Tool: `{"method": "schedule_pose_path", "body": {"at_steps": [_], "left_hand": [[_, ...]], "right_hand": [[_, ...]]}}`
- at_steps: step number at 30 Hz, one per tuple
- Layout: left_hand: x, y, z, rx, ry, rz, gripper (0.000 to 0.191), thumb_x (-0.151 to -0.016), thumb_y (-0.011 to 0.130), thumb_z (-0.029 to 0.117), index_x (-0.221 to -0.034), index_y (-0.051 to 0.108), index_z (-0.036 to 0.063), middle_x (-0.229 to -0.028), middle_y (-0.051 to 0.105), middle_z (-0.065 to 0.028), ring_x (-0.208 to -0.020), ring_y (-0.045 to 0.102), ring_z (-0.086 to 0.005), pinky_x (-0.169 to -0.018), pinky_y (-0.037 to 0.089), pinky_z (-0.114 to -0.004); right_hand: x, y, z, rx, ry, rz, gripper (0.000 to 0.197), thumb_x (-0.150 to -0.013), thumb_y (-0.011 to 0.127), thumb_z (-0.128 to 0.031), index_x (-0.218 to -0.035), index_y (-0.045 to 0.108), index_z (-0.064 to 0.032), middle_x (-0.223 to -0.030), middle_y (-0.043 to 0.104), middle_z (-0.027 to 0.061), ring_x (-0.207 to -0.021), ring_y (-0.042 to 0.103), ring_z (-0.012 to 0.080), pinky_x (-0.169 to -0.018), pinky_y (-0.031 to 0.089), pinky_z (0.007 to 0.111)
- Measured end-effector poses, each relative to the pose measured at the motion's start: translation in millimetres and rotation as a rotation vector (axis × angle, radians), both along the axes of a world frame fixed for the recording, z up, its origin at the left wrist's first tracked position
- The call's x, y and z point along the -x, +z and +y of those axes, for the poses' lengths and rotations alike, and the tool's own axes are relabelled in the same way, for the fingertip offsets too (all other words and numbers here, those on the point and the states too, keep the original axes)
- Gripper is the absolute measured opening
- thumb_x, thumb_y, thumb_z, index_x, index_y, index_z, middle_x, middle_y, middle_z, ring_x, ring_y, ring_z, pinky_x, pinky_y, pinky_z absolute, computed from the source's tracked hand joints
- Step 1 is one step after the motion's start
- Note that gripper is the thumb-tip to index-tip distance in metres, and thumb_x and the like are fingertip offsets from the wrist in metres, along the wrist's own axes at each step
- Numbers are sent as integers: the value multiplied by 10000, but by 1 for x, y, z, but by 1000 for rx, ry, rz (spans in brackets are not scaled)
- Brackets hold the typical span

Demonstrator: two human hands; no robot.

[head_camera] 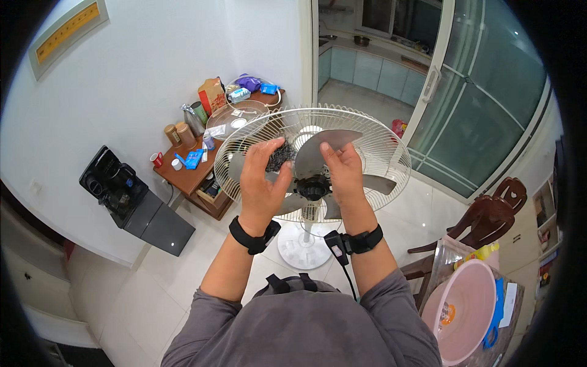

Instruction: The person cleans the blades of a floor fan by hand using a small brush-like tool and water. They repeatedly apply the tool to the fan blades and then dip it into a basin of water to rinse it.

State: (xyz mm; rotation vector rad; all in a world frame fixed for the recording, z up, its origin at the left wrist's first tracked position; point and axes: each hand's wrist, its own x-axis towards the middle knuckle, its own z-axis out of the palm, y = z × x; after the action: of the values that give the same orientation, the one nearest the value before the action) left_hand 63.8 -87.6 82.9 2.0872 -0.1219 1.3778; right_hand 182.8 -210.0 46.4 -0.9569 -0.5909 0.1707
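Note:
A pedestal fan stands before me with its rear wire guard around grey fan blades and a dark hub. Between the thumb and fingers of my left hand is a dark, mesh-like scouring pad, left of the upper blade. My right hand grips the lower right edge of that upper blade, thumb on its face. The fan's round white base rests on the tiled floor. A detached wire front guard lies on the wooden side table behind.
The wooden side table at the left holds jars, a paper bag and packets. Beside it stands a dark grey water dispenser. At the lower right, a pink basin sits on a table near a carved wooden chair. A glass sliding door stands behind.

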Motion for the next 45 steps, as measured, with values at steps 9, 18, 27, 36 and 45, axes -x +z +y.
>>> {"method": "schedule_pose_path", "body": {"at_steps": [9,18,27,36,45], "left_hand": [[-26,7,-26,-104,179,-97,311,-801,730,35,-1100,645,23,-1064,590,-159,-966,601,-322,-833,508,-377],[-32,-61,-28,138,284,-84,226,-769,685,-46,-961,578,6,-1007,619,-158,-911,612,-334,-816,486,-361],[-12,-89,-24,245,301,102,234,-774,707,-13,-982,600,-4,-972,620,-140,-897,618,-300,-815,489,-356],[-19,-30,-35,145,252,-24,374,-880,680,118,-1226,583,15,-1078,603,-129,-999,588,-255,-882,460,-336],[-37,-49,-25,413,142,100,204,-973,619,154,-1109,643,4,-961,648,-72,-868,594,-153,-772,470,-279]], "right_hand": [[1,-5,11,-18,40,28,156,-984,622,-145,-1074,593,-21,-1016,665,35,-895,579,81,-793,474,247],[-7,-17,13,-32,65,91,190,-985,628,-184,-1076,575,-26,-1026,642,32,-896,552,79,-816,456,244],[-6,-14,13,-123,93,143,157,-985,625,-172,-1034,570,-33,-991,632,16,-866,536,62,-782,450,237],[-5,-13,10,-85,79,100,156,-988,622,-183,-995,589,-31,-923,632,2,-815,531,57,-730,448,236],[-3,-17,16,-97,122,53,196,-982,630,-170,-1099,592,-17,-1004,660,25,-892,573,93,-801,474,266]]}}
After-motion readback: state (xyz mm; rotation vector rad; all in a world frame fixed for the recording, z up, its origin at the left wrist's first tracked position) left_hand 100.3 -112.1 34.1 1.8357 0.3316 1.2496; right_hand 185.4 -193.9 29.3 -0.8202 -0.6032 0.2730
